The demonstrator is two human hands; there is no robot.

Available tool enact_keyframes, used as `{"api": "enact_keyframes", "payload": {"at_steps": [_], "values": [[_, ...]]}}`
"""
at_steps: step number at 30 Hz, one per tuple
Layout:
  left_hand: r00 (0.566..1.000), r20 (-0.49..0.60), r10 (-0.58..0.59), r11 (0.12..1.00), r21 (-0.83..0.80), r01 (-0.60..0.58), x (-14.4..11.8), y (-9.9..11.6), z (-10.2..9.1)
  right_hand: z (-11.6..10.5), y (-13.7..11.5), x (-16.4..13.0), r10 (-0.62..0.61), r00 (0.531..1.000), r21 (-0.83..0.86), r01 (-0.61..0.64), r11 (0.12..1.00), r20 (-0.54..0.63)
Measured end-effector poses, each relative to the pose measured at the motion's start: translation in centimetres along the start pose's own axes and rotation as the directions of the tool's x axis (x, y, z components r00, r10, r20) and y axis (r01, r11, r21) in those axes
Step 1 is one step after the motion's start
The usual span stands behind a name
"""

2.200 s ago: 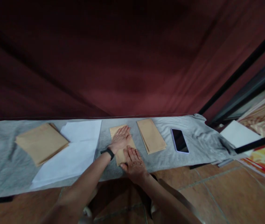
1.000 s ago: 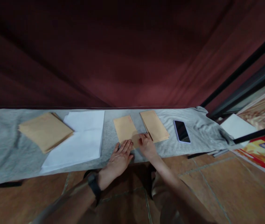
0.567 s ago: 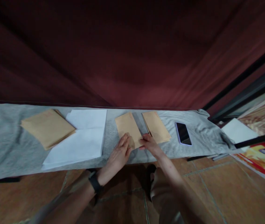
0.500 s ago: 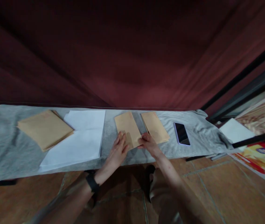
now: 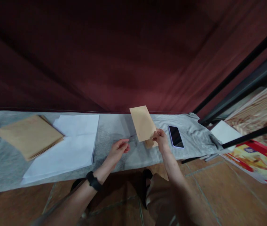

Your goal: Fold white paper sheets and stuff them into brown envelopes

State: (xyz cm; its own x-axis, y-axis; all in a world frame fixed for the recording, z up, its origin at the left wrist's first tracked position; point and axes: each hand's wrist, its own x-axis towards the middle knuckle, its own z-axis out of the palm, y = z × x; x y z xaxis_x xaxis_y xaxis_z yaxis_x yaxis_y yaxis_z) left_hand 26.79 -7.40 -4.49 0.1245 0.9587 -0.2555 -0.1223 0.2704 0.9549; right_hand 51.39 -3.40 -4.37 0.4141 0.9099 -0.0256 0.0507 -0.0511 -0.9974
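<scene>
A tan paper envelope [image 5: 143, 123] is raised above the grey cloth, its lower right edge pinched in my right hand [image 5: 161, 138]. Beneath it, part of another tan envelope [image 5: 150, 144] shows on the cloth, the rest hidden by the raised one. My left hand [image 5: 118, 151] hovers over the cloth to the left, fingers loosely bent and somewhat apart, holding nothing that I can see. Farther left, a stack of white paper sheets [image 5: 77, 142] lies partly under a pile of larger-looking tan envelopes [image 5: 31, 135].
A phone with a purple case [image 5: 176, 137] lies right of my right hand. The grey cloth [image 5: 114, 125] covers a narrow surface against a dark red curtain [image 5: 124, 62]. Black bars [image 5: 246, 69] and a red and yellow box [image 5: 258, 161] stand at the right.
The envelope that lay under both hands has been lifted and carried right by my right hand, over the other envelope. My left hand has let go of it. The view has shifted slightly right.
</scene>
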Motion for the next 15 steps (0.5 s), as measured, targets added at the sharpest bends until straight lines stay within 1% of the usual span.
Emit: {"api": "enact_keyframes", "payload": {"at_steps": [3, 6, 9, 12, 14, 15], "values": [[0.999, 0.03, 0.021, 0.997, 0.072, -0.023, 0.3, -0.5, 0.1, -2.2, 0.6, 1.2, 0.014, 0.996, -0.06, -0.019, 0.998, -0.088], [0.997, 0.049, 0.062, 0.986, 0.152, -0.069, 0.7, -1.3, 0.0, -3.4, 1.2, 1.6, 0.035, 0.991, -0.145, -0.054, 0.988, -0.125], [0.99, 0.062, 0.124, 0.965, 0.225, -0.135, 0.9, -1.9, -0.2, -3.7, 1.6, 1.6, 0.04, 0.991, -0.255, -0.073, 0.964, -0.131], [0.98, 0.084, 0.18, 0.931, 0.308, -0.197, 0.7, -2.0, -0.2, -3.8, 1.8, 1.6, 0.019, 0.991, -0.368, -0.068, 0.928, -0.135], [0.969, 0.111, 0.221, 0.883, 0.4, -0.247, 0.4, -1.7, -0.1, -3.9, 1.8, 1.6, -0.003, 0.99, -0.435, -0.059, 0.898, -0.14], [0.96, 0.127, 0.248, 0.845, 0.456, -0.279, 0.2, -1.5, 0.0, -3.9, 1.8, 1.6, -0.015, 0.99, -0.465, -0.053, 0.884, -0.14]]}}
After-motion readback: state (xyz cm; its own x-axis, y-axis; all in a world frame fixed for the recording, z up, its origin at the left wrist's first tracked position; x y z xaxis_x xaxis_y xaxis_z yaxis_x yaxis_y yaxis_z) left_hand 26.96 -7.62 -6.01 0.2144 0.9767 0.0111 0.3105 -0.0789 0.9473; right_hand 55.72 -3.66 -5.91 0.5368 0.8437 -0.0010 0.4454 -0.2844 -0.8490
